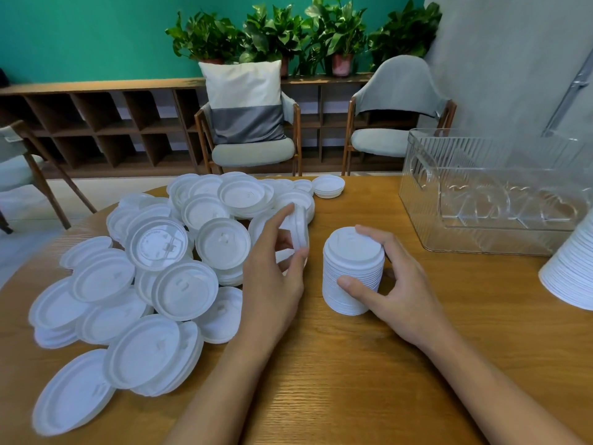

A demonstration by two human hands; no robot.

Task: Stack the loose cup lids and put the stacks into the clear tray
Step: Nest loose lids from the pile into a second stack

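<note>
Several loose white cup lids [160,284] lie in a heap across the left half of the wooden table [353,364]. My left hand [272,281] pinches a lid [300,228] on edge between thumb and fingers, just left of a tall stack of lids [353,271]. My right hand [398,284] grips that stack, thumb on its front and fingers over its top and far side. The clear tray [481,239] stands at the right rear of the table and appears to hold no lids.
A second white stack [571,271] leans at the right edge, in front of the tray. A small short stack of lids [329,186] sits at the far table edge. Two chairs [253,149] and a low shelf with plants stand behind the table.
</note>
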